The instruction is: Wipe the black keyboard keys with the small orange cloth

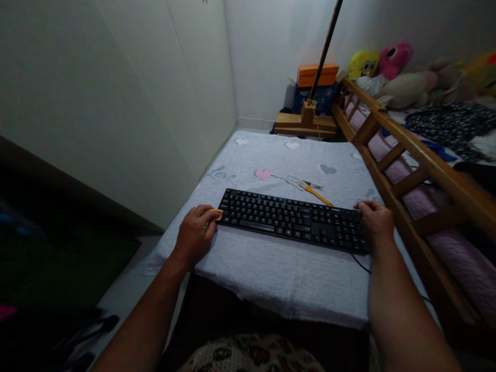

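A black keyboard [290, 219] lies at a slight slant on the cloth-covered table [271, 274], its cable leaving the near edge at the right. At the keyboard's left end, my left hand [197, 227] is closed on a small orange-tan cloth or sponge [217, 213], which touches the keyboard's edge. My right hand [375, 219] is closed around the keyboard's right end, thumb and fingers near its far corner. Behind the keyboard lie a yellow-handled brush [318, 195] and some thin metal tools [296, 182].
A wooden bed rail [411, 147] runs along the table's right side, with plush toys [406, 85] behind it. White cabinet doors [155, 93] stand at the left. Beyond the table are a wooden stand [304, 124] and an orange box [318, 75].
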Motion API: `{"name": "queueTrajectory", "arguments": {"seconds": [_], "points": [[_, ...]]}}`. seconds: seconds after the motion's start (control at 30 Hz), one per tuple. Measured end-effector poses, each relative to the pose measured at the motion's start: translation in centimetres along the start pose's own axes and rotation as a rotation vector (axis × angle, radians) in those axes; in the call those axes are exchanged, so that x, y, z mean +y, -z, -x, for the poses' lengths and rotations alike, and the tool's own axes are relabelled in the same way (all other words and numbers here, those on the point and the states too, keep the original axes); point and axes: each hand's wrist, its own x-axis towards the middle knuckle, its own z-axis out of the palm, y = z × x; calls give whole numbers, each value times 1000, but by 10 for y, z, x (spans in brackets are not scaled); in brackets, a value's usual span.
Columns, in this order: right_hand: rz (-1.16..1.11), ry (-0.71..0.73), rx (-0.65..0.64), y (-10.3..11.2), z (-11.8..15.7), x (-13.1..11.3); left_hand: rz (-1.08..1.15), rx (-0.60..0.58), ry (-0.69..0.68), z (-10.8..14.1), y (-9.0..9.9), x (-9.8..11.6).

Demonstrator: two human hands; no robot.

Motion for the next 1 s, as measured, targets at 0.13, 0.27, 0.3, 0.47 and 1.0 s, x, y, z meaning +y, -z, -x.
{"name": "queueTrajectory", "arguments": {"seconds": [0.13, 0.27, 0.3, 0.47, 1.0], "points": [[-12, -5, -13, 0, 1, -1, 23, 28, 40, -4, 3, 3], [-13, -18, -21, 1, 1, 0, 142, 5, -1, -7, -4, 25], [-13, -15, -21, 1, 1, 0, 158, -10, -20, -7, -7, 30], [-6, -16, -13, 1, 2, -5, 129, -43, -86, -3, -18, 41], [5, -10, -12, 0, -1, 1, 43, 71, 54, -12, -6, 14]]}}
